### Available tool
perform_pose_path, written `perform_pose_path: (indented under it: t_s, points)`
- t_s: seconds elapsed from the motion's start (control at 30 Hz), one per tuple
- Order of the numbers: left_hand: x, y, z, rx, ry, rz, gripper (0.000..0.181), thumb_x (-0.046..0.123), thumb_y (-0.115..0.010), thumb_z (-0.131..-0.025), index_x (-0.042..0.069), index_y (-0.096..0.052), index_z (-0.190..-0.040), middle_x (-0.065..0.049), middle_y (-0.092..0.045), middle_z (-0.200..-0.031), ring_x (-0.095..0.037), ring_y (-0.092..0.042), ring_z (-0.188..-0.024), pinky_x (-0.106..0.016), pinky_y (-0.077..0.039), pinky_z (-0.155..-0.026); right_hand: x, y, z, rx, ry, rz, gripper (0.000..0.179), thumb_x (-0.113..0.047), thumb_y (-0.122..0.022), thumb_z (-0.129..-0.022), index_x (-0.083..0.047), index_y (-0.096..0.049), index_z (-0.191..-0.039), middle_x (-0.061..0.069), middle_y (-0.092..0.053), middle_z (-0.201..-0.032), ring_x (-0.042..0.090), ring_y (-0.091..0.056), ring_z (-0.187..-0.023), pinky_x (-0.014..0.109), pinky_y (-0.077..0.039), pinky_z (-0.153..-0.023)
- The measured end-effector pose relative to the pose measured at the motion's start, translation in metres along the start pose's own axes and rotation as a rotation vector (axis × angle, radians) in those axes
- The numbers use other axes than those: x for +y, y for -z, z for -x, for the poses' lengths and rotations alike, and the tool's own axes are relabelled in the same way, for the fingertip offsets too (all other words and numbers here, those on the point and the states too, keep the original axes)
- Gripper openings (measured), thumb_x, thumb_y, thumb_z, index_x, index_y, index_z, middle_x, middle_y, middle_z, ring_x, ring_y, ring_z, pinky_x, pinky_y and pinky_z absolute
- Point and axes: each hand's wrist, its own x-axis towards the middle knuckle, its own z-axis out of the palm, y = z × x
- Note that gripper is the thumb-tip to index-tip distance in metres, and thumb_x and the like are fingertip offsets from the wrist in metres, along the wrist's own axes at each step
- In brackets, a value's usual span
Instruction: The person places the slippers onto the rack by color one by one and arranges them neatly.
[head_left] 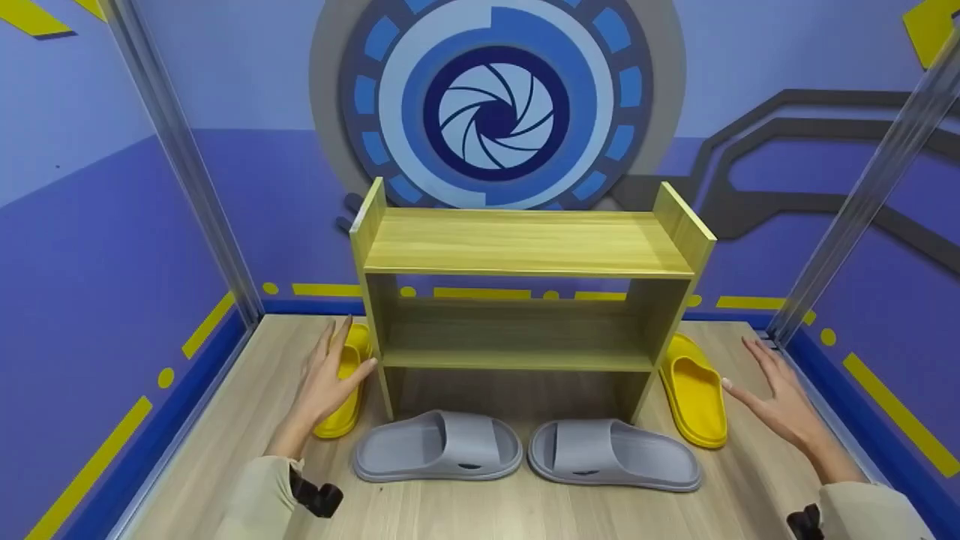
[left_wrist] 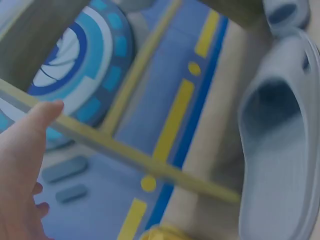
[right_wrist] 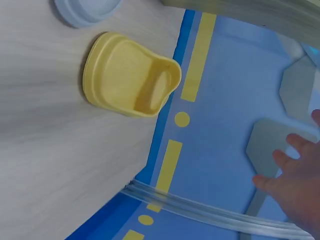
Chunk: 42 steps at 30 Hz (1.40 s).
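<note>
A small wooden shoe rack [head_left: 525, 244] with two shelves stands upright in the middle of the head view. My left hand [head_left: 324, 386] is beside its left side panel, fingers extended, over a yellow slipper [head_left: 341, 421] that it partly covers. In the left wrist view the thumb [left_wrist: 42, 114] overlaps the rack's edge; whether it touches I cannot tell. Away from the rack's right side, my right hand [head_left: 780, 401] is spread and holds nothing, near the other yellow slipper [head_left: 701, 409]. Two grey slippers [head_left: 472, 442] [head_left: 585, 450] lie toe to toe before the rack.
The wood-grain tabletop [head_left: 450, 514] is bounded by blue printed panels [head_left: 82, 285] at the back and sides. Metal corner posts [head_left: 180, 142] [head_left: 874, 180] rise at the back left and back right.
</note>
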Motion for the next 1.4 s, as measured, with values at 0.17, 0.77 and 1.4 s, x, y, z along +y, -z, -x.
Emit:
perform_pose_path:
  t_s: [0.17,0.77,1.4]
  points:
    - [0.017,0.0,-0.008,0.048,0.037,0.277,0.077,0.037,-0.06,-0.082,0.01,-0.019,-0.141,-0.018,-0.015,-0.142,-0.036,-0.019,-0.126,-0.053,-0.017,-0.097,-0.008,-0.008,-0.001,-0.018,0.017,-0.147,0.072,-0.024,-0.06,-0.083,-0.012,-0.018,-0.141,0.023,-0.015,-0.14,0.046,-0.01,-0.123,0.069,-0.008,-0.086]
    - [0.047,0.003,-0.031,0.166,0.0,0.462,0.061,0.011,-0.063,-0.081,0.005,-0.032,-0.133,-0.02,-0.045,-0.121,-0.031,-0.045,-0.11,-0.041,-0.035,-0.091,-0.012,-0.072,0.003,-0.221,-0.001,-0.179,0.07,-0.034,-0.067,-0.075,-0.01,-0.034,-0.132,0.016,-0.035,-0.131,0.035,-0.03,-0.117,0.062,-0.021,-0.089]
    - [0.052,-0.003,-0.042,0.196,0.083,0.403,0.058,0.01,-0.057,-0.085,0.003,-0.029,-0.135,-0.021,-0.045,-0.122,-0.033,-0.05,-0.102,-0.043,-0.04,-0.085,-0.002,-0.114,0.01,-0.355,0.06,-0.166,0.069,-0.03,-0.071,-0.073,-0.012,-0.038,-0.131,0.016,-0.038,-0.13,0.039,-0.033,-0.116,0.06,-0.025,-0.088]
